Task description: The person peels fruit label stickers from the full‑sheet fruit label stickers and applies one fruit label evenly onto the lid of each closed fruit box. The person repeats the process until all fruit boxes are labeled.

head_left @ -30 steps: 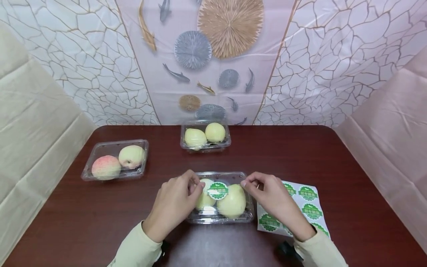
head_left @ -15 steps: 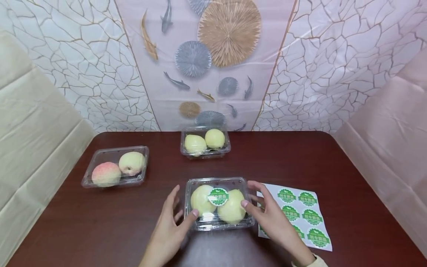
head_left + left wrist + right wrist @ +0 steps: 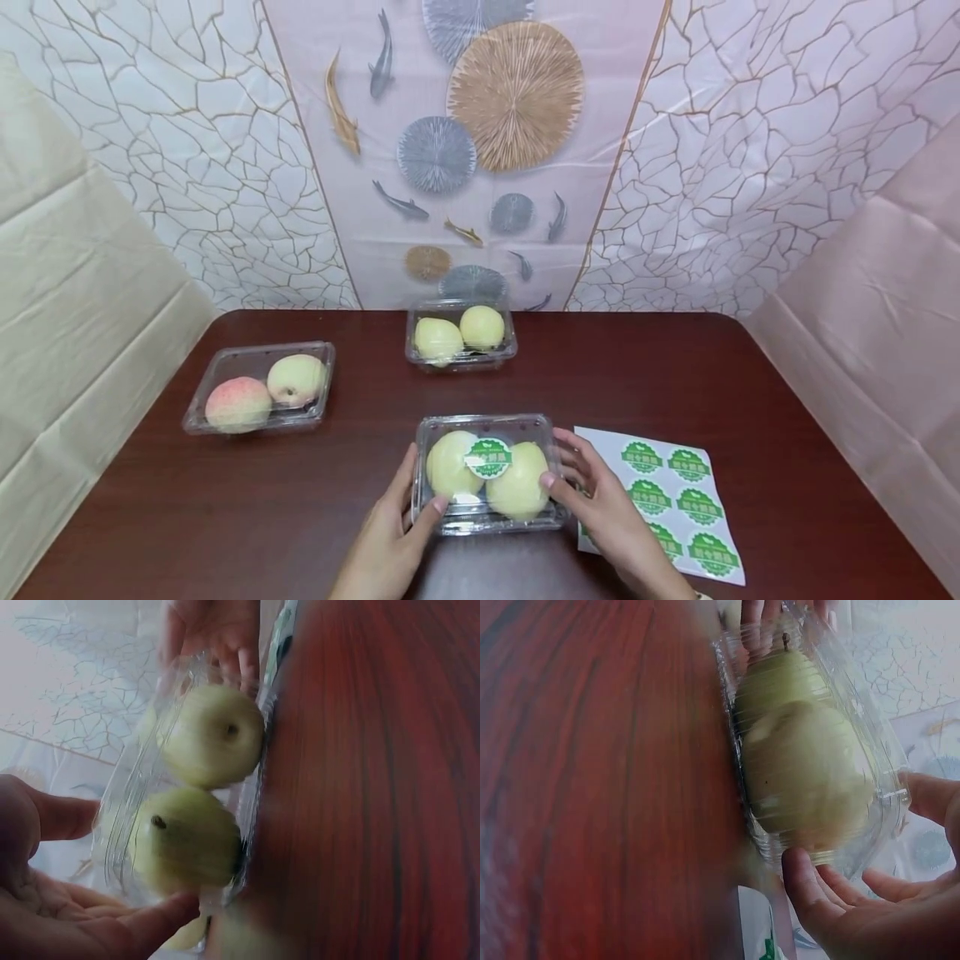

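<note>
A clear plastic fruit box [image 3: 480,527] with two pale green pears [image 3: 519,493] inside stands at the front middle of the table. On its closed lid is a round green-and-white sticker [image 3: 488,458]. My left hand [image 3: 390,537] grips the box's left end, thumb at the front corner and fingers along the side. At the opposite end my right hand [image 3: 611,512] holds the box, its thumb on the lid's right edge. Both wrist views show pears through the ribbed plastic, with the left hand [image 3: 90,907] and right hand [image 3: 877,907] at the box's ends.
To the right lies a white sticker sheet [image 3: 678,504] with several green labels, partly behind my right hand. A second clear box [image 3: 461,360] with two pale fruits stands at the back. A box of peaches [image 3: 238,405] is at the left. Patterned cloth [image 3: 517,200] hangs behind the table.
My hands have gone from pinching fingers above the lid, near the sticker, to holding the box's two ends. The head view has tilted up, so everything sits lower.
</note>
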{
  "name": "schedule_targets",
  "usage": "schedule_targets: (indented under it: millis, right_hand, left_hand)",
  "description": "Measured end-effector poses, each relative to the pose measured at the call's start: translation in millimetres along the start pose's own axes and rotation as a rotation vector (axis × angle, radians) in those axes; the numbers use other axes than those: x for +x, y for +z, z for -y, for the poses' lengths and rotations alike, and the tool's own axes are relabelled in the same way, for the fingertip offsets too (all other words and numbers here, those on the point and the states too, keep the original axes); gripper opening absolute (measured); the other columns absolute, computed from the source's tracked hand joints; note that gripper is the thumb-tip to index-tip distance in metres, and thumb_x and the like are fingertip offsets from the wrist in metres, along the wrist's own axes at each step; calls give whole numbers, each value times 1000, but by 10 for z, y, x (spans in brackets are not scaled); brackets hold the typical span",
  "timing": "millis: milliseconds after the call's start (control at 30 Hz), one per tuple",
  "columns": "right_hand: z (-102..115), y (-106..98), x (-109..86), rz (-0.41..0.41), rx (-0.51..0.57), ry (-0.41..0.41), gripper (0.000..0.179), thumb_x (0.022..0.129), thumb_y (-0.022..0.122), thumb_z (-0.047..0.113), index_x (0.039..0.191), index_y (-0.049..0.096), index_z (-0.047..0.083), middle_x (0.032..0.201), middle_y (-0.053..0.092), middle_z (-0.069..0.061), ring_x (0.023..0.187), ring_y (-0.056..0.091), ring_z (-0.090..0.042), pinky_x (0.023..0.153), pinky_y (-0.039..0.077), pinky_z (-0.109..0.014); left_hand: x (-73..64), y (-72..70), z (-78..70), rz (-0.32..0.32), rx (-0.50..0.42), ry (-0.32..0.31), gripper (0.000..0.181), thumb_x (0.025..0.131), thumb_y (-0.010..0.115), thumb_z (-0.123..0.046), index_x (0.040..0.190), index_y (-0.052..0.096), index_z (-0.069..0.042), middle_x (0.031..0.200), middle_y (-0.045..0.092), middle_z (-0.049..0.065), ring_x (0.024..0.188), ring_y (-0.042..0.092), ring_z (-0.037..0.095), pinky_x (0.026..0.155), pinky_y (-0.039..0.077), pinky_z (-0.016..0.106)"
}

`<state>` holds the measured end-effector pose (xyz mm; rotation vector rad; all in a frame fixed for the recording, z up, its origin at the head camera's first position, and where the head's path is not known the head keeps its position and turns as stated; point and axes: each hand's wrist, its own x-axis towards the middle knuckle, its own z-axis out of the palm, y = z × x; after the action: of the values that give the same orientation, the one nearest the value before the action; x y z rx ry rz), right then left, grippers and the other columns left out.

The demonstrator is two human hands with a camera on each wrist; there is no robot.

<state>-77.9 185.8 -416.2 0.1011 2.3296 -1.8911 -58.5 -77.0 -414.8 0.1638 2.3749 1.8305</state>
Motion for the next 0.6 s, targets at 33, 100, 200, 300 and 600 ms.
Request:
schedule_targets:
  millis: [33,100,200,300,600]
  right_hand:
    - [-12,-4,-9,2,-9,1,63,93,71,26,148,41,21,143,53,-14,128,52,-33,100,47,-48]
    - [-25,-22,-20,8,-29,1,62,93,71,26,148,41,22,143,52,-14,128,51,-33,100,47,-49]
    - [-21,-55,-5,17,-55,-11,61,94,69,27,148,40,23,144,52,-14,127,52,-34,99,47,-50]
    - [2,-65,49,31,-68,-34,61,95,68,29,149,39,23,145,51,-13,127,52,-33,100,46,-50]
    - [-50,-71,62,81,16,-6,57,100,62,27,150,36,22,147,47,-16,128,53,-32,100,49,-41]
  left_hand:
    - [-10,1,7,-1,27,0,79,98,64,-28,158,18,-4,161,21,20,141,33,33,107,37,41]
    - [-25,4,15,0,72,7,79,98,63,-31,158,19,-4,161,23,18,141,33,30,108,36,43]
    - [-15,0,7,-12,145,42,79,98,62,-34,158,19,-4,160,24,15,142,31,28,112,29,45]
    - [35,-24,-10,-37,196,73,78,99,62,-34,158,19,-6,160,26,13,144,29,27,115,24,46]
    - [47,-43,51,-14,138,50,78,98,64,-28,158,20,-6,160,24,15,139,37,25,107,37,36]
